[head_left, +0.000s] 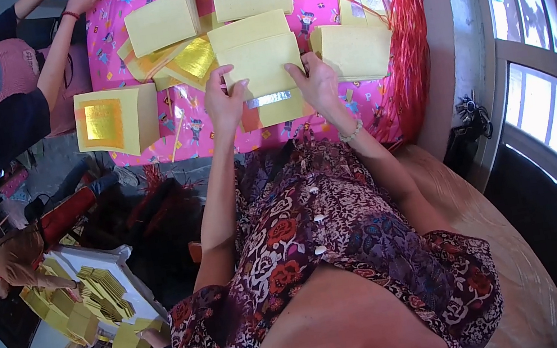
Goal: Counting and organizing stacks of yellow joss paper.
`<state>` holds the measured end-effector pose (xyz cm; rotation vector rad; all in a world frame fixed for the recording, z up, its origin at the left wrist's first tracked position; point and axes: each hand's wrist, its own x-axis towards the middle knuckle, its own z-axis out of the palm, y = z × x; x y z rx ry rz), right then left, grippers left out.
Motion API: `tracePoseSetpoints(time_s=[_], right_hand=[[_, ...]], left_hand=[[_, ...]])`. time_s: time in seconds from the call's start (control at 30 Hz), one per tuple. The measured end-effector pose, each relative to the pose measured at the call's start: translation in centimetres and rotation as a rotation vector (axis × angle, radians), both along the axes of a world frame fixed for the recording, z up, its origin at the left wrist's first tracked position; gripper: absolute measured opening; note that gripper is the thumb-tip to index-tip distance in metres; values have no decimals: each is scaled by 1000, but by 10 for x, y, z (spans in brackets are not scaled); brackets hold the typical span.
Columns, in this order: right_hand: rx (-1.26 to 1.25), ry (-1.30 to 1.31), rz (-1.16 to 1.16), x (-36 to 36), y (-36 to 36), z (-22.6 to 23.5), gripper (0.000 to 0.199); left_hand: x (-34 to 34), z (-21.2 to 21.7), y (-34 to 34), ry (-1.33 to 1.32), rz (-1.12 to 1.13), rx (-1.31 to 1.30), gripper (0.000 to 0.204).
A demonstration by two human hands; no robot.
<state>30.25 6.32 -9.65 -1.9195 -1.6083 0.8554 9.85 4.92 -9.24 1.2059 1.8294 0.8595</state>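
Observation:
My left hand [226, 100] and my right hand [315, 83] grip the two sides of a stack of pale yellow paper [262, 63], fingers behind it and thumbs on its face. Under its near edge shows a yellow sheet [276, 113] with a silver and orange band. Another yellow block rises just behind the held stack. To the left lie sheets with gold foil [194, 62], partly covered by a yellow paper stack [162, 23]. A further stack [354, 50] stands close to my right hand.
A pink patterned cover [322, 10] lies over the table. Red plastic strands [409, 29] hang along its right edge. A gold-foiled paper block [112, 124] sits at the left front corner. One co-worker [8, 96] is at left; others handle yellow paper on a white table [138, 287].

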Motion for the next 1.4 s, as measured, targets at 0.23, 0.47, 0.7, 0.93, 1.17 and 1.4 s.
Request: tracePoseSetpoints(time_s=[0.23,0.47,0.7,0.93,1.17,1.4], right_hand=[[6,-16,-9,3,-3,3,35],[-55,-33,9,5,-5,12,35],[-58,-78,20,6,-1,11,37],[-59,-110,36,6,-4,4,34],[199,-37,-41,4,-8,-2,32],[424,-251,252,-9,-27,-7,19]], left_hand=[[3,-4,-2,116,-37,57,41],[15,5,-9,349,-26,136,42],[31,14,-6,510,-50,270,28],[32,-10,-16,390,-234,203,21],[42,-17,-15,424,-250,177,42],[44,-19,-17,444,-252,182,40]])
